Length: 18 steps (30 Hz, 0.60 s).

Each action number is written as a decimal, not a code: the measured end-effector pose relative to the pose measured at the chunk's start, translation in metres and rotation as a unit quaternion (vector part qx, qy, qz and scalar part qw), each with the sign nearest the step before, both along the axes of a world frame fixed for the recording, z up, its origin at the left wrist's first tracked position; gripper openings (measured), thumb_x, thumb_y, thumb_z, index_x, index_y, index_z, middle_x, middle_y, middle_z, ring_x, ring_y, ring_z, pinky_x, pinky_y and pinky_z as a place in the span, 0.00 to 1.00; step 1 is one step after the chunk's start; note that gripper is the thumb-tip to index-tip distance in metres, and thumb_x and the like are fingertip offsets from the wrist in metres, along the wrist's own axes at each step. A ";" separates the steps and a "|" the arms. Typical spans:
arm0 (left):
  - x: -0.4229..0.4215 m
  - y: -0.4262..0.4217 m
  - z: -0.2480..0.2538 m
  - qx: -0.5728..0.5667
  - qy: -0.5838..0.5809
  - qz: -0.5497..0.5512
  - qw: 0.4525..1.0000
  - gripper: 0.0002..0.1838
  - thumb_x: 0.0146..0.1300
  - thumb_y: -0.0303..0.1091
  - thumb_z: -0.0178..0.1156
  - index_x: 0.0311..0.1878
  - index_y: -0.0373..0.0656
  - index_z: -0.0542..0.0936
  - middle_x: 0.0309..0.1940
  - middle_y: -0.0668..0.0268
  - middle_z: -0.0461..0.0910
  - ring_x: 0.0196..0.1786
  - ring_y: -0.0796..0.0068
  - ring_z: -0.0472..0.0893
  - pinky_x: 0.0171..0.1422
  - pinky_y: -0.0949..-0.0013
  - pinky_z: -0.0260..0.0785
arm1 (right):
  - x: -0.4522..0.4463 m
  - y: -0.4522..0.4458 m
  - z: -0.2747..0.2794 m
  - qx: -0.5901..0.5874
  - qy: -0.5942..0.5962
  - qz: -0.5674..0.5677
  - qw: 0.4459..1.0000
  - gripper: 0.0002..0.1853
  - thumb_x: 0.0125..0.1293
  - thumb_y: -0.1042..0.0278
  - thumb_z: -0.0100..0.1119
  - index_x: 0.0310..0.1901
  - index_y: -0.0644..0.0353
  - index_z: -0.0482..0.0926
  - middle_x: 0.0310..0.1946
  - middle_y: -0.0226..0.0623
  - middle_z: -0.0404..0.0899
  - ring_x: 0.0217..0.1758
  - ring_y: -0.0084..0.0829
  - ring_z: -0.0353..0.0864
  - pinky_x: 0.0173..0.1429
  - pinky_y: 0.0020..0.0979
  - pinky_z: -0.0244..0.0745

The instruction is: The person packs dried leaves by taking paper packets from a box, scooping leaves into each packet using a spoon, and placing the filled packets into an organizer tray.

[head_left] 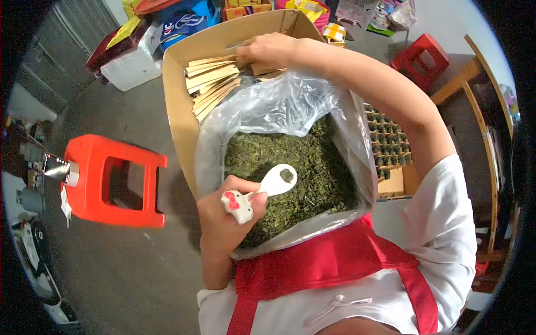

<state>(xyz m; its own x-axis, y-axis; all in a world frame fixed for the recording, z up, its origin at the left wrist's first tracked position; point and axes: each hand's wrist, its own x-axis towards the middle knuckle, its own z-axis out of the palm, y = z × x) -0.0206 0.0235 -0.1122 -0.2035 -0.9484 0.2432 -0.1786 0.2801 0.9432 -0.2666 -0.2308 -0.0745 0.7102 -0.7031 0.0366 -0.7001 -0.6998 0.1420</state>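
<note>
My left hand (226,215) is closed round the handle of a white spoon (273,183), whose end is shaped like a white cat's head with a pink bow. A small dark green patch shows in the spoon's bowl. Below the spoon lie dried green leaves (318,173) in a clear plastic bag (290,103), which lines a large cardboard box (177,111). At the far side of the box, my right hand (268,50) has its fingers curled at the edge of a stack of small brown paper packets (209,72). Its fingertips are partly hidden among them.
A red plastic stool (84,178) stands left of the box, with a phone (54,166) at its edge. At the right, under my arm, is a tray of upright filled packets (385,137). Another red stool (421,58) and a wooden frame (472,78) stand beyond.
</note>
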 end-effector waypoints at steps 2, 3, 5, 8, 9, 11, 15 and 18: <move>-0.001 0.001 0.001 -0.015 -0.011 0.000 1.000 0.07 0.54 0.28 0.72 0.34 0.40 0.83 0.23 0.65 0.83 0.24 0.83 0.80 0.30 0.74 0.71 | 0.008 -0.004 -0.013 -0.051 0.000 0.012 0.999 0.25 0.54 0.73 0.63 0.55 0.53 0.70 0.51 0.38 0.81 0.54 0.45 0.82 0.51 0.46 0.80; 0.000 0.002 0.000 -0.019 -0.014 0.000 1.000 0.07 0.53 0.28 0.72 0.34 0.40 0.83 0.23 0.65 0.83 0.24 0.81 0.80 0.29 0.74 0.71 | 0.010 -0.006 -0.018 -0.079 0.001 0.018 0.997 0.25 0.54 0.73 0.63 0.55 0.53 0.69 0.49 0.38 0.81 0.54 0.44 0.82 0.51 0.45 0.80; -0.001 0.001 -0.002 -0.033 -0.019 0.001 0.999 0.08 0.53 0.28 0.72 0.33 0.41 0.82 0.23 0.65 0.82 0.23 0.79 0.81 0.29 0.73 0.71 | 0.016 -0.017 -0.025 -0.121 0.027 0.021 0.992 0.26 0.55 0.71 0.63 0.56 0.52 0.66 0.45 0.37 0.83 0.51 0.43 0.84 0.48 0.44 0.80; 0.000 0.001 -0.002 -0.059 -0.037 -0.006 0.998 0.08 0.53 0.29 0.72 0.33 0.42 0.82 0.23 0.65 0.82 0.23 0.78 0.81 0.29 0.73 0.71 | 0.016 -0.022 -0.028 -0.117 0.057 -0.004 0.992 0.23 0.59 0.69 0.59 0.56 0.50 0.65 0.41 0.37 0.83 0.46 0.43 0.85 0.44 0.44 0.81; 0.000 0.001 -0.003 -0.060 -0.036 -0.008 0.998 0.08 0.53 0.29 0.72 0.33 0.42 0.82 0.22 0.66 0.82 0.23 0.77 0.81 0.29 0.72 0.71 | 0.014 -0.022 -0.028 -0.123 0.064 -0.001 0.990 0.23 0.60 0.69 0.58 0.57 0.50 0.66 0.43 0.37 0.83 0.45 0.43 0.85 0.42 0.44 0.81; 0.000 0.000 -0.004 -0.062 -0.034 -0.011 0.997 0.08 0.53 0.29 0.72 0.34 0.42 0.81 0.22 0.66 0.82 0.23 0.76 0.81 0.28 0.72 0.71 | 0.007 -0.019 -0.026 -0.138 0.079 0.005 0.987 0.25 0.60 0.68 0.55 0.60 0.49 0.66 0.47 0.39 0.81 0.43 0.41 0.86 0.39 0.43 0.81; 0.000 -0.001 -0.003 -0.063 -0.032 -0.014 0.997 0.08 0.54 0.30 0.72 0.34 0.43 0.82 0.22 0.66 0.81 0.22 0.75 0.80 0.28 0.71 0.71 | -0.006 -0.012 -0.017 -0.163 0.113 0.018 0.980 0.24 0.63 0.67 0.53 0.61 0.46 0.64 0.46 0.39 0.79 0.41 0.43 0.86 0.37 0.42 0.81; -0.002 -0.002 -0.005 -0.066 -0.052 -0.015 0.996 0.08 0.54 0.30 0.72 0.33 0.43 0.81 0.21 0.66 0.81 0.22 0.74 0.80 0.28 0.70 0.71 | -0.013 0.004 0.004 -0.184 0.117 -0.018 0.976 0.25 0.65 0.70 0.51 0.63 0.45 0.61 0.47 0.41 0.78 0.42 0.44 0.86 0.38 0.43 0.82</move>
<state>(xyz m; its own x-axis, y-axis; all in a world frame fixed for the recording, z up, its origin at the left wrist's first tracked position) -0.0222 0.0219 -0.1168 -0.2617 -0.9025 0.3420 -0.2635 0.4077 0.8743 -0.2796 -0.2267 -0.0706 0.7040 -0.6980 0.1313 -0.6420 -0.5463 0.5379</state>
